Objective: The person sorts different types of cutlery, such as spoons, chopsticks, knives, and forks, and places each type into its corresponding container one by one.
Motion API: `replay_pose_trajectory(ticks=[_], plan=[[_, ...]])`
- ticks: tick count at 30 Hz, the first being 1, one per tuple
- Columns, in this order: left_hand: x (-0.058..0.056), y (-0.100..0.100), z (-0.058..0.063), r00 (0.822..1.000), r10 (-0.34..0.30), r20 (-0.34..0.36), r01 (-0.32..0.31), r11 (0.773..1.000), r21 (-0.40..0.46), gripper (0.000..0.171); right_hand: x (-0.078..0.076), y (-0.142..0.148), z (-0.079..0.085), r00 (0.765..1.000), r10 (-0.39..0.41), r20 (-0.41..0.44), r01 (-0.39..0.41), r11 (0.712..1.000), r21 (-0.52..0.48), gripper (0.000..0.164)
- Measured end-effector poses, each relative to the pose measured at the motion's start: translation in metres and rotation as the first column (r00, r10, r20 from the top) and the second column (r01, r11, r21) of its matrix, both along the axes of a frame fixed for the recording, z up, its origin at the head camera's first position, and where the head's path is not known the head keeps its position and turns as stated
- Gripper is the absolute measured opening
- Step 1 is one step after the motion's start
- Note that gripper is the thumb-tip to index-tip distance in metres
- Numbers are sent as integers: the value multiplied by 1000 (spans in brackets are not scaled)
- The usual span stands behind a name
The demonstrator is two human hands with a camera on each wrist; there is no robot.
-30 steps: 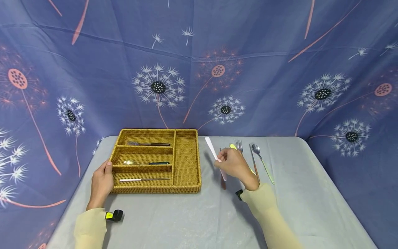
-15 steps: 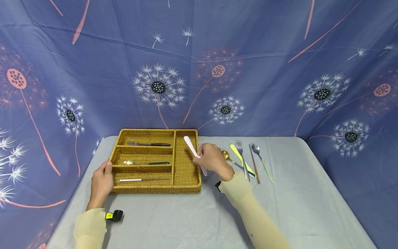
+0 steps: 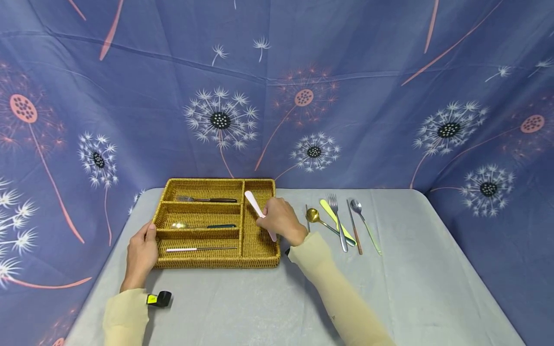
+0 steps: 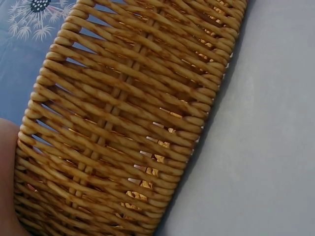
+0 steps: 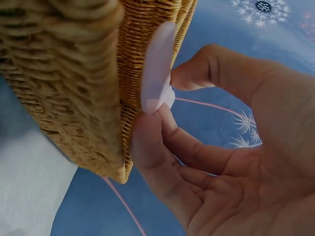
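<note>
My right hand (image 3: 282, 220) pinches a pale pink knife (image 3: 254, 203) between thumb and fingers, tilted over the right-hand compartment of a woven cutlery tray (image 3: 279, 262). In the right wrist view, the knife's broad rounded end (image 5: 158, 66) stands close beside the tray wall (image 5: 64, 93). My left hand (image 3: 142, 252) grips the tray's left rim, thumb over the edge. Three compartments hold a dark-handled fork (image 3: 222, 200), a spoon (image 3: 179, 225) with a dark handle, and a thin white-and-steel chopstick (image 3: 182, 250).
Right of the tray lie a gold spoon (image 3: 313, 215), a yellow knife (image 3: 325, 205), a steel fork (image 3: 333, 204), a brown-ended chopstick (image 3: 357, 242) and a green-handled spoon (image 3: 356, 205). Another thin stick (image 3: 308, 223) lies nearest the tray. A patterned curtain (image 3: 368, 110) hangs behind.
My right hand has carried the pink knife leftward from over the loose cutlery to above the tray's right compartment, uncovering the gold spoon. My left hand and the tray stay in place.
</note>
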State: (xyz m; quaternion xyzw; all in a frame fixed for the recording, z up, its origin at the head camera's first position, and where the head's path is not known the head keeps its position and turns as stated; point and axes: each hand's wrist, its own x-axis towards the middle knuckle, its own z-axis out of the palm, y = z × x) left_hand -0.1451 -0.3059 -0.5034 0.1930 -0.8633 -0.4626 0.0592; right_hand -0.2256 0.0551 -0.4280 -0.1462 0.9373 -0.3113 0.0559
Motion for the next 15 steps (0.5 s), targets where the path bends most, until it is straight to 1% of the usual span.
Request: replay_pose_trajectory(ticks=[6,10,15], plan=[[-1,0,0,1000,-3,4,3,1000,8,66,-4,-7,-4,1000,20,4,-20,999,32,25],[0,0,1,1000,-8,7,8,1000,9,66,-5,-11,-7,1000,14,-6,-14,998,56,24],[0,0,2,1000,-7,3,7,1000,13,66,-4,-14,-9,1000,-1,-1,1,999,54,24]])
